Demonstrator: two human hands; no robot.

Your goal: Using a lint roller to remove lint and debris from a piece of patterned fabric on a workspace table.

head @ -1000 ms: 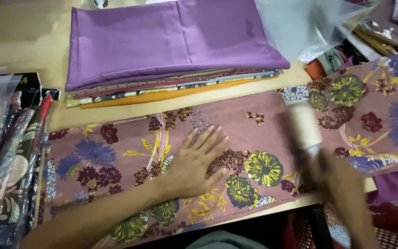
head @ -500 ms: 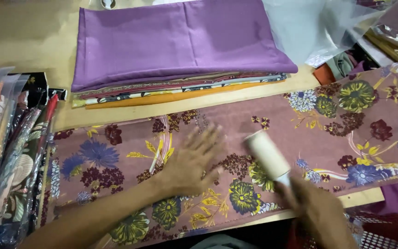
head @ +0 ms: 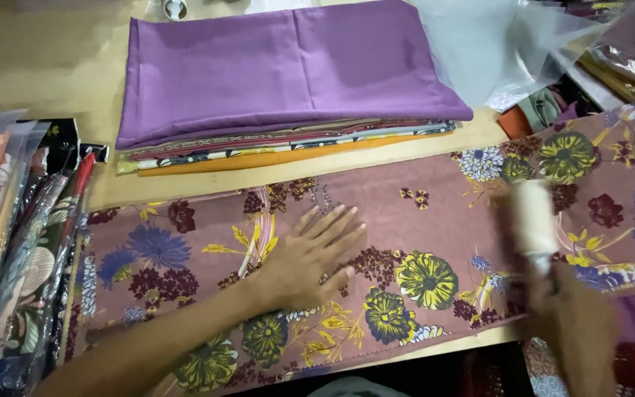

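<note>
- The floral cloth [head: 420, 220] lies flat along the near edge of the desk [head: 45, 66], its long axis running left to right and rising a little toward the far right.
- The left hand [head: 310, 254] is spread wide, palm down, fingers fanned and pointing to the far right; it grips nothing, just presses the cloth flat near its middle.
- The right hand [head: 571, 323] is closed around the handle of a white lint roller [head: 534, 217], down at the near right.
- The roller head touches the cloth and points away from that hand toward the far edge, so its axis crosses the cloth's length.
- The roller sits well to the right of the flat left hand, with a bare stretch of print between them; the right hand is the nearer one to it.
- Beyond the cloth, a stack of folded fabrics [head: 281, 143] topped in purple; wrapped packs [head: 16, 242] on the left.
</note>
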